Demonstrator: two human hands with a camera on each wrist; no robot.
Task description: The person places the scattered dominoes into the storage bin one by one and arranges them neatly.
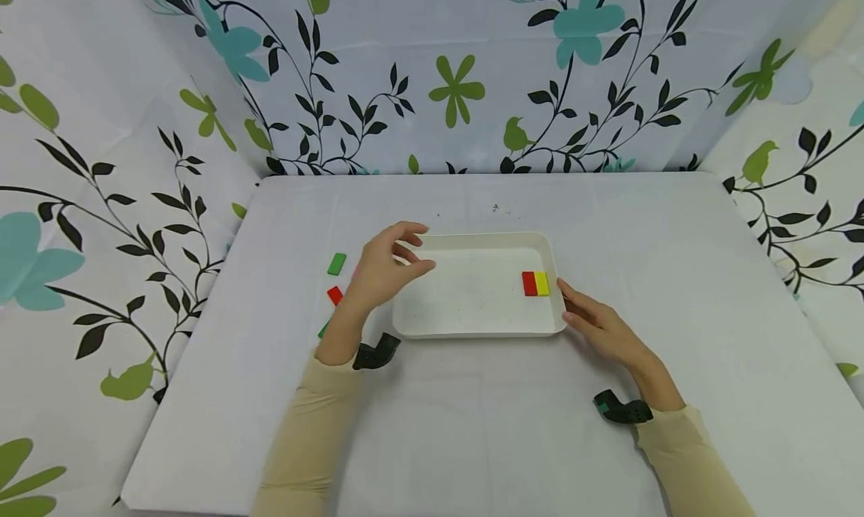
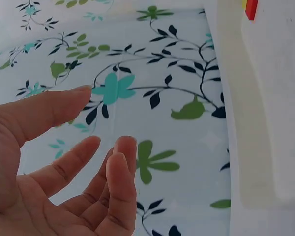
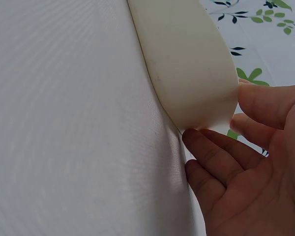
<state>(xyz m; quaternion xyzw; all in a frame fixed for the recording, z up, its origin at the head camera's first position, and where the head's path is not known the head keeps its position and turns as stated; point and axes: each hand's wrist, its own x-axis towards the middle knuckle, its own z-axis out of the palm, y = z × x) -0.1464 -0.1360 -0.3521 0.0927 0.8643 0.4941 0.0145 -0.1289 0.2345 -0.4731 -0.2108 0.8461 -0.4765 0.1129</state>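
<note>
My left hand (image 1: 385, 269) hovers over the left end of a shallow white tray (image 1: 472, 311), fingers loosely bent and thumb apart. In the left wrist view nothing lies between its fingertips. At the tray's right end my right hand (image 1: 601, 326) holds the rim by the near corner, the thumb at the upper edge and other fingertips low against the wall. Inside the tray, towards the right, a red piece (image 1: 529, 284) and a yellow piece (image 1: 543, 283) lie side by side, touching.
Left of the tray lie a green piece (image 1: 336, 263), a red piece (image 1: 334, 296) and another green piece (image 1: 322, 328), the latter two partly hidden by my left arm. A pink bit shows beside that hand. Patterned cloth (image 1: 378, 67) surrounds the white table (image 1: 486, 427).
</note>
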